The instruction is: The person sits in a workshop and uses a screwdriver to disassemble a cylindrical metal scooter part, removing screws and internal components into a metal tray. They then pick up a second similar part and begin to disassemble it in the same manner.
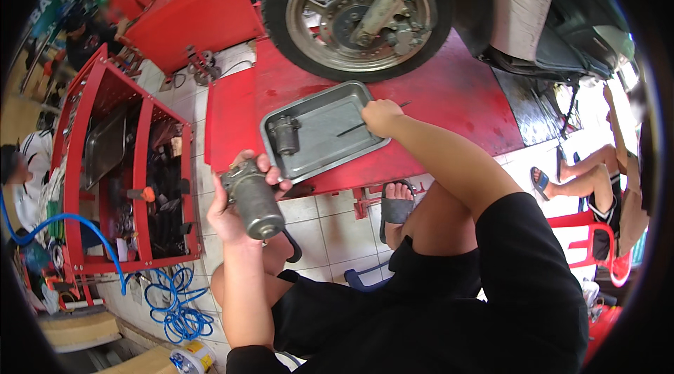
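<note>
My left hand [242, 188] is wrapped round a worn grey cylindrical starter motor [258, 207], held up with its rounded end tilted toward me. My right hand [382, 118] is closed in a fist over the right side of a shallow metal tray [302, 170]. A thin dark rod [351, 130] sticks out on both sides of that fist; its ends are too small to tell what tool it is. Inside the tray, at its left, stands a second, smaller cylindrical motor [286, 136], touched by neither hand.
The tray rests on a red lift platform [456, 110], below a motorbike's front wheel [358, 16]. A red tool cart [144, 184] stands at left, with a coiled blue hose [175, 304] on the tiled floor. Another person's legs [586, 181] show at right, by a red chair [579, 237].
</note>
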The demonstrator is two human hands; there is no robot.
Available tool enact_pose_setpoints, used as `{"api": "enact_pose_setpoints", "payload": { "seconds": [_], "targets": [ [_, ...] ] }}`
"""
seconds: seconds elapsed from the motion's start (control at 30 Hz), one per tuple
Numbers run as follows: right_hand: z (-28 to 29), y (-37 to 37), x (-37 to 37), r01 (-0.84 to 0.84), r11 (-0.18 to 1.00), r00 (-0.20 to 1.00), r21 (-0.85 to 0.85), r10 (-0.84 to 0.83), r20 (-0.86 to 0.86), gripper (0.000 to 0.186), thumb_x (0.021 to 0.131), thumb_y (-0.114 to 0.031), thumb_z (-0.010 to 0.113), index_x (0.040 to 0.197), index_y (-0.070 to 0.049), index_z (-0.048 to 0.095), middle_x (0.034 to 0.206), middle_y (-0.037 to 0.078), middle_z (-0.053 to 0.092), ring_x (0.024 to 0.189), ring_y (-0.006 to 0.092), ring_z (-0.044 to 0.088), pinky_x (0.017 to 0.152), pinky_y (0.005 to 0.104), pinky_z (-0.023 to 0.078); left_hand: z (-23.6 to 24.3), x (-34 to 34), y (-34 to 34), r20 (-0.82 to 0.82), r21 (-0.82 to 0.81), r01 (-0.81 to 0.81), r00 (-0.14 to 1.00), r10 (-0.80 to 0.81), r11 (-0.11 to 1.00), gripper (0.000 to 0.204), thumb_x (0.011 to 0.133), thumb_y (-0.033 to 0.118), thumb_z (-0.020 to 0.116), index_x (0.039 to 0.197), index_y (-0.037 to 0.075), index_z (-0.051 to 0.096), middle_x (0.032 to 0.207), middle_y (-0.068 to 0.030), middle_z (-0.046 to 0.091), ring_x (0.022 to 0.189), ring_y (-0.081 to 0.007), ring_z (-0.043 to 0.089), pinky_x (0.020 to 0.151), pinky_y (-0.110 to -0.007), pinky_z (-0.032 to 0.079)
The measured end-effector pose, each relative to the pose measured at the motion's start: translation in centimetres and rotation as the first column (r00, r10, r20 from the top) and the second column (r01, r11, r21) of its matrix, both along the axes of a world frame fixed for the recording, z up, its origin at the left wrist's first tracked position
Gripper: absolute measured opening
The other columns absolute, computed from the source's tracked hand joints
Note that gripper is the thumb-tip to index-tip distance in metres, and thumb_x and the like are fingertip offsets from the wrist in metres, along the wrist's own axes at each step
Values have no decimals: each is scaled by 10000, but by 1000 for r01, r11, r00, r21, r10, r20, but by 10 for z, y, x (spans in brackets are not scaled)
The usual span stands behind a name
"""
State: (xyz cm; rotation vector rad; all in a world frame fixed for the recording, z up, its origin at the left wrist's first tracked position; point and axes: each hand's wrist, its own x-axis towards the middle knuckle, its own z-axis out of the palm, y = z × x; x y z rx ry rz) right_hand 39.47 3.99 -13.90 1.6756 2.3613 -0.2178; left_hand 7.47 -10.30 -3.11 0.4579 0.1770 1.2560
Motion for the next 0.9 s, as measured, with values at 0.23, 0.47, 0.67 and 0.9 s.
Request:
{"api": "enact_pose_setpoints", "payload": {
  "seconds": [0.23,0.47,0.67,0.9],
  "targets": [
    [-6,-5,-5,17,998,999,65,-20,48,205,851,-119,616,985,-55,756,1036,169,737,968,343,726,818,437,587,-2,-6,3,-31,139,45,999,-41,989,600,999,511,484,1317,2,478,1187,-166,500,1037,-300,545,970,-497,467],
    [-14,0,-6,-7,993,998,117,0,57,182,851,-176,656,952,-55,747,1023,162,730,947,337,725,819,443,581,-2,-2,4,-133,332,24,991,22,943,609,952,471,591,1265,-46,514,1154,-212,512,1037,-316,560,939,-464,471],
    [38,0,-20,166,950,868,264,-13,-497,231,859,-200,674,969,0,709,989,197,715,928,359,709,813,430,562,3,-1,-1,-241,442,-78,949,202,894,635,918,484,634,1227,-62,538,1153,-236,527,1000,-330,578,883,-442,486],
    [147,-62,-71,60,995,404,75,44,-914,286,939,-232,661,1034,38,657,891,180,693,840,263,692,761,378,540,11,1,-7,-330,532,-55,906,266,845,650,889,513,650,1145,-81,587,1090,-250,557,972,-324,593,863,-428,490]
  ]
}}
